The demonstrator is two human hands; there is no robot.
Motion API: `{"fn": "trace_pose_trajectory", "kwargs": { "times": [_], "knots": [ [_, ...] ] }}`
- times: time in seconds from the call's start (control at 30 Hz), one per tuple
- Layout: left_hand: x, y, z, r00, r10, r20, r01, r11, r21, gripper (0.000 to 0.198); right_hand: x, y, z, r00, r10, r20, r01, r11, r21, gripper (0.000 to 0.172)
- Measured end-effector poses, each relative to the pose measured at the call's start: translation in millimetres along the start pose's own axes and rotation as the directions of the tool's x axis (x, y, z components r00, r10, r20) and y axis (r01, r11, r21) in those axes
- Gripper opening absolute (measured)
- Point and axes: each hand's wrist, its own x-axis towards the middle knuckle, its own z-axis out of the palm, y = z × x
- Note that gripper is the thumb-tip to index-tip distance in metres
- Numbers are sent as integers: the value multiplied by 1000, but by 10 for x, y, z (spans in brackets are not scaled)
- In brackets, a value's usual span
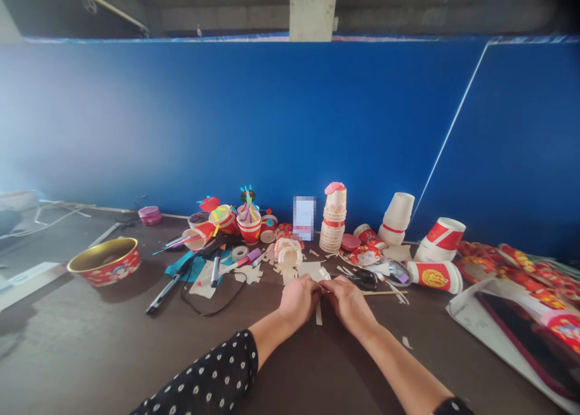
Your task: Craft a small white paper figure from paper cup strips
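The left hand (pixel 298 301) and right hand (pixel 348 305) are closed, fingertips meeting on a narrow white paper strip (pixel 319 313) that hangs between them over the dark tabletop (pixel 67 342); black-handled scissors (pixel 365 278) lie just beyond the right hand

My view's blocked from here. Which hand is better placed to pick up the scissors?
Right, most likely: the right hand sits closer to the scissors, which lie just beyond it. The left hand is farther off, past the paper strip hanging between the hands.
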Motion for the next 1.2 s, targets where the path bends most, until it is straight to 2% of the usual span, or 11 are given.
{"fn": "trace_pose_trajectory", "kwargs": {
  "times": [0.13, 0.2, 0.6, 0.73, 0.8, 0.9, 1.03, 1.2],
  "knots": [
    [23, -81, 12, 996, 94, -9, -94, 994, -59, 18, -1, 14, 8, 1000, -5, 1, 5, 1000, -15, 28],
    [33, -92, 15, 994, 105, -2, -105, 993, -62, 18, -1, 21, 11, 1000, -5, -1, 5, 1000, -18, 28],
    [9, 38, -25, 1000, 20, 20, -21, 997, 77, 18, 1, 51, 33, 998, -42, -36, 43, 999, 32, 28],
    [23, 15, 26, 1000, -20, -11, 21, 995, 96, 20, -8, 179, -59, 993, -68, -100, 68, 998, 4, 30],
    [30, 1, 44, 1000, -13, -25, 15, 995, 94, 24, -35, 270, -151, 991, -12, -131, 8, 1000, -30, 30],
    [31, -11, 43, 1000, 9, -14, -7, 997, 82, 24, -97, 375, -292, 996, 66, -64, -72, 993, -97, 24],
    [27, -28, 46, 997, 73, -23, -73, 997, -12, 22, -148, 361, -376, 991, 100, 91, -80, 976, -201, 17],
    [24, -64, 95, 994, 84, -74, -90, 992, -93, 15, -139, 225, -344, 990, 82, 115, -53, 971, -233, 18]
  ]
}}
